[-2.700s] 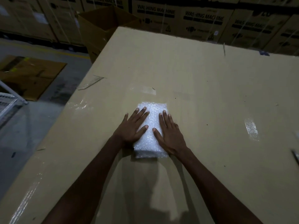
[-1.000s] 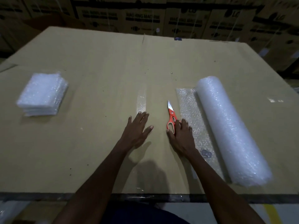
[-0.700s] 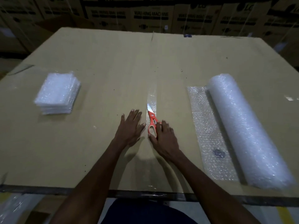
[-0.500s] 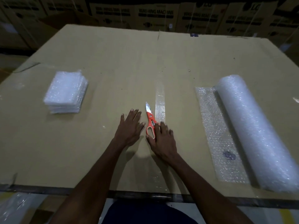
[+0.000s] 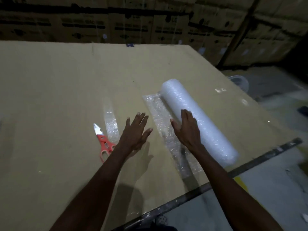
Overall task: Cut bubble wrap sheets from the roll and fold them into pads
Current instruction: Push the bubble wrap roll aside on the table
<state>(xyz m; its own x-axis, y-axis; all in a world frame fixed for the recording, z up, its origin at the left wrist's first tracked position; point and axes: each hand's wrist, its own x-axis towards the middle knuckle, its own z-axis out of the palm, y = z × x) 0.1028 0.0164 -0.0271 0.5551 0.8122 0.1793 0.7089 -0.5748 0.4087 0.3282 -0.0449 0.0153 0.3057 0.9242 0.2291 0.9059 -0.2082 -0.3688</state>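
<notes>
Resting flat-fingered on the bubble wrap roll (image 5: 198, 120), the right hand (image 5: 186, 130) holds nothing, left hand (image 5: 135, 130) likewise spread beside the loose sheet (image 5: 160, 114); uneven pushing could skew it.

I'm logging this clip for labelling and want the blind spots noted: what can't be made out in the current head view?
- Scissors: one handle loop hidden behind the left forearm.
- Loose bubble wrap sheet: its middle is covered by the right hand, which rests on the roll.
- Left hand: motion blur; contact with the table unclear.
- Background boxes: print too dark and blurred to read.
</notes>
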